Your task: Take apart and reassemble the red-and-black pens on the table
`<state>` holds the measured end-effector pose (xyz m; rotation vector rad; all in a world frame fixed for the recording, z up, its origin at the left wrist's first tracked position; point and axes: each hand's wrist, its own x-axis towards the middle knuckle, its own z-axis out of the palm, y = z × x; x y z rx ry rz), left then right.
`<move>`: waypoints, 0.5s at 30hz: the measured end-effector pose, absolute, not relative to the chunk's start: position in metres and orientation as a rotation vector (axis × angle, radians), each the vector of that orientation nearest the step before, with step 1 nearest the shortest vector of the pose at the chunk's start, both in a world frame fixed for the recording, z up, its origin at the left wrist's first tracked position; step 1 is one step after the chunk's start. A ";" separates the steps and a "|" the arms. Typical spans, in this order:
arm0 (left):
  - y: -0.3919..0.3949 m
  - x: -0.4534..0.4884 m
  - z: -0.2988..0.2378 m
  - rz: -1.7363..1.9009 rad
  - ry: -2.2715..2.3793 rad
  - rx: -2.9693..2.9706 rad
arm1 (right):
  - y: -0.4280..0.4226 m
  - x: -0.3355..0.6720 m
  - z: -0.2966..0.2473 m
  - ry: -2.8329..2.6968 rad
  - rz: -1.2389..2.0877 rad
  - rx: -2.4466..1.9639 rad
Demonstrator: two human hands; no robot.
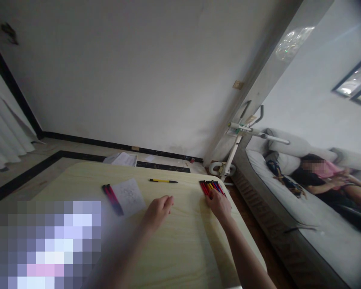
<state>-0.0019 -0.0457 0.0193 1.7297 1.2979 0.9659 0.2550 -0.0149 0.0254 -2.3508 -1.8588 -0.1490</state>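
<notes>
A row of colored pens [209, 187], red, yellow and blue with dark ends, lies side by side near the table's right edge. My right hand [219, 204] is over their near ends, its fingers curled down and pressed onto them. Closed in a loose fist, my left hand [160, 209] hovers around the middle of the table with no pen showing in it. A yellow pen with black ends [163, 181] lies alone beyond it. To its left is a sheet of paper with a line drawing [129, 196], and two pink-and-dark pens [112, 198] lie along the sheet's left side.
The pale wooden table [180, 249] has rounded corners. A blurred, pixelated patch covers its lower left. Behind it, a white box with papers [120, 159] stands on the floor by the wall. White exercise equipment [233, 154] and a grey sofa [289, 216] with a person lying on it are at right.
</notes>
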 end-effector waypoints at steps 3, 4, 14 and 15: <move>-0.048 -0.002 0.018 0.962 1.338 1.750 | -0.018 0.253 0.025 -1.879 -0.166 -2.314; -0.049 -0.002 0.018 0.961 1.348 1.764 | -0.019 0.252 0.025 -1.876 -0.173 -2.295; -0.054 -0.005 0.018 0.941 1.474 1.957 | -0.016 0.154 0.071 -2.110 -0.070 -1.487; -0.054 -0.005 0.017 0.938 1.477 1.971 | -0.017 0.136 0.079 -2.147 -0.019 -1.404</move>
